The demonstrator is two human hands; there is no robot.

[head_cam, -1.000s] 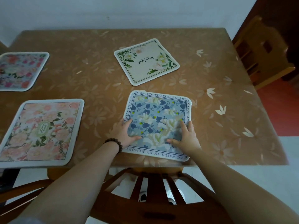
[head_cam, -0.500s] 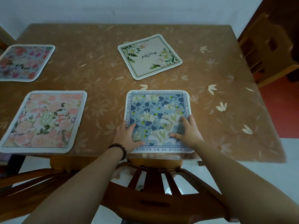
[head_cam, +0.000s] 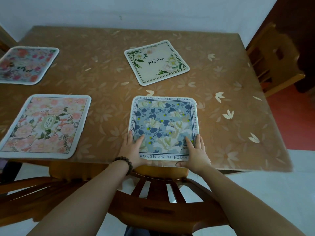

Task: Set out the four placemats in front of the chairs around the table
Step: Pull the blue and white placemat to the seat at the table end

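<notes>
A blue floral placemat point(head_cam: 164, 123) lies square at the near edge of the brown table point(head_cam: 109, 86), above a wooden chair back point(head_cam: 163, 208). My left hand point(head_cam: 133, 150) grips its near left corner, and my right hand point(head_cam: 196, 154) grips its near right corner, thumbs at the edge. A pink floral placemat point(head_cam: 46, 125) lies at the near left. A second pink and red mat point(head_cam: 25, 64) sits at the far left. A cream placemat with green leaves point(head_cam: 156, 62) lies turned at an angle in the middle far part.
Another wooden chair point(head_cam: 272, 60) stands at the table's right side by a dark doorway. A second chair back point(head_cam: 25, 189) shows at the lower left. The far table edge meets a white wall. White floor tiles lie below, red floor at the right.
Both hands slid back from the middle of the blue placemat to its near corners, and the mat now lies straight with the table edge. The camera moved slightly lower and closer.
</notes>
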